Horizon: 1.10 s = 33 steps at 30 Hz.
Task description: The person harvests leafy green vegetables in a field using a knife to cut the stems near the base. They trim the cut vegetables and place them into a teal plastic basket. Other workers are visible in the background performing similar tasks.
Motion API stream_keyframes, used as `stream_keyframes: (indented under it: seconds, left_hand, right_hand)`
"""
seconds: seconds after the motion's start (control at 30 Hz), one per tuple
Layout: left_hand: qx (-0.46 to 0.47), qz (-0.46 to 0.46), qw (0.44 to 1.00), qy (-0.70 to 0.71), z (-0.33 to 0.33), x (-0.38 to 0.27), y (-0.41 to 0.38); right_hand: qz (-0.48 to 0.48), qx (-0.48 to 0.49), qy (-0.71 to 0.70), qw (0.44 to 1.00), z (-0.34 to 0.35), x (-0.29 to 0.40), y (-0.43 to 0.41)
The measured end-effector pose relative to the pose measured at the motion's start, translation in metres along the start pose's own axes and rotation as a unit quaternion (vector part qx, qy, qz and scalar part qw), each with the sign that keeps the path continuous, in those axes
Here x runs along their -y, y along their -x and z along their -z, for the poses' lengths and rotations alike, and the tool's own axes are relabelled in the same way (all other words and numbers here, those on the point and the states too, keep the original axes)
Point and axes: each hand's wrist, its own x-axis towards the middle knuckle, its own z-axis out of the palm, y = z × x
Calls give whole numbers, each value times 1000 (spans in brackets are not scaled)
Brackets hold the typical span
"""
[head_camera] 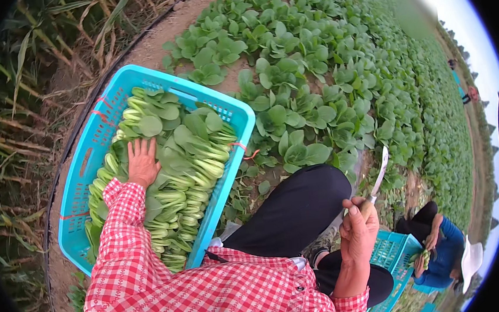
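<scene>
My left hand (pixel 142 162) lies flat with its fingers spread on the bok choy (pixel 171 197) packed in a turquoise plastic crate (pixel 223 202). The pale stem ends face both long sides of the crate, with leaves towards the middle. Red ties hang on the crate's rim. At the right, my right hand (pixel 359 226) is closed round the wooden handle of a curved knife (pixel 381 173), its blade pointing up and away from the crate.
Growing leafy greens (pixel 298 108) fill the field ahead. A black hose (pixel 113 70) runs beside dry corn stalks (pixel 23 130) at the left. At the lower right, a co-worker (pixel 444 250) in a white hat holds greens near another turquoise crate (pixel 389 250). A distant person stands farther off.
</scene>
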Motion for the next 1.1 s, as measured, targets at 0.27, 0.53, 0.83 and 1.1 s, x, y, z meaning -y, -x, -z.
stream_keyframes:
  seconds: [0.27,0.53,0.83,1.1]
  left_hand:
    - [30,-2,996,-87,8,-21,0]
    - [-6,32,999,-29,69,-3,-10]
    - [-159,-194,864,437,171,-260,-105]
    - [63,-631,695,340,113,-600,-51]
  right_hand:
    - [54,-155,-70,984,110,19,17]
    - [78,-264,-265,924,216,-5,2]
    - [-58,-352,-308,882,263,-76,-47]
    - [-165,-418,-271,851,283,-134,-57]
